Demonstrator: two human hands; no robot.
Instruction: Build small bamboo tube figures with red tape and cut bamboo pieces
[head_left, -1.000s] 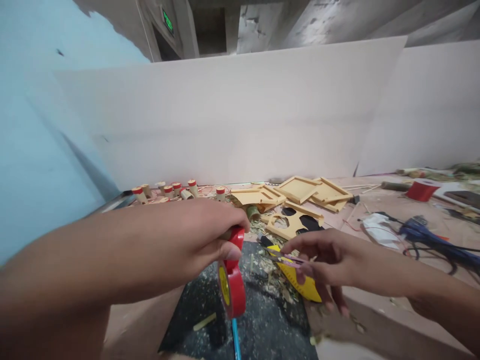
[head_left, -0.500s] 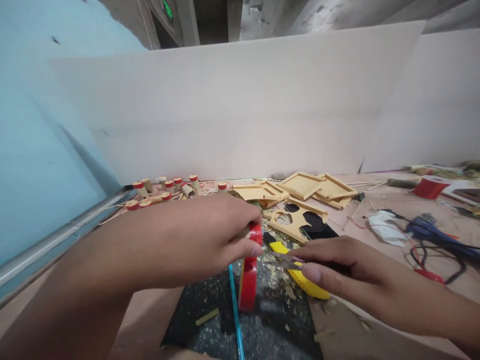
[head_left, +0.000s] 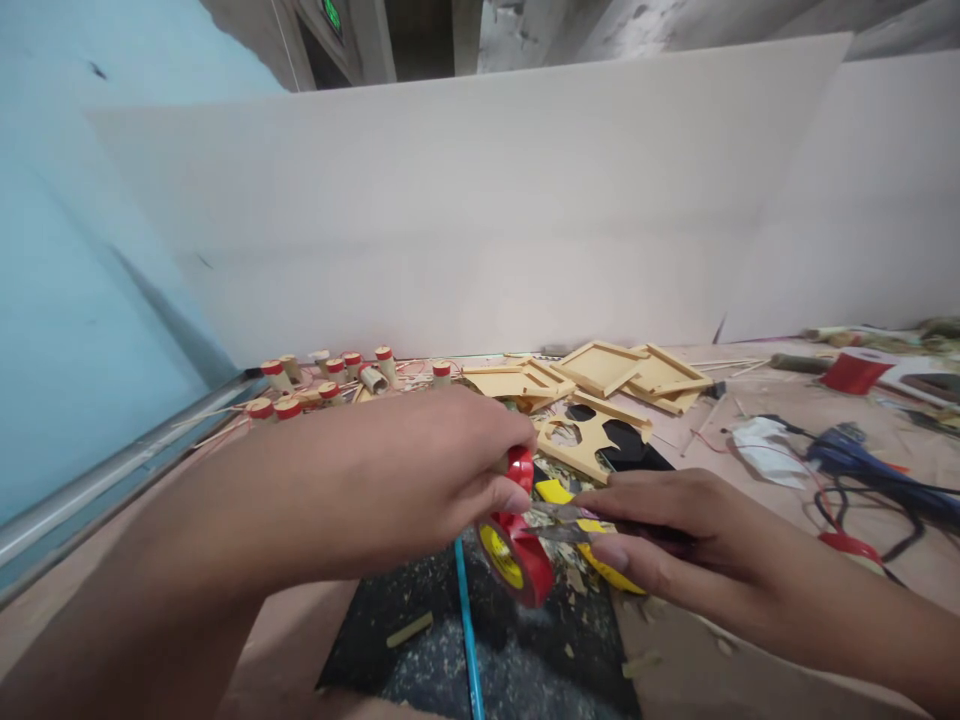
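Hanging just below your left hand (head_left: 457, 455), the red tape roll (head_left: 538, 572) joins a strip (head_left: 520, 466) pinched in that hand's grasp. Your right hand (head_left: 682, 535) holds scissors (head_left: 556, 531), blades at the strip. Beneath that hand lies a yellow tool (head_left: 555, 491); below both, a black mat (head_left: 555, 685); beyond them, wooden frames (head_left: 598, 368).

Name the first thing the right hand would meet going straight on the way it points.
Likely the red tape: the blades held in the right hand point at it and seem to reach it. The left hand, gripping the tape, is close by; exact depth is unclear.
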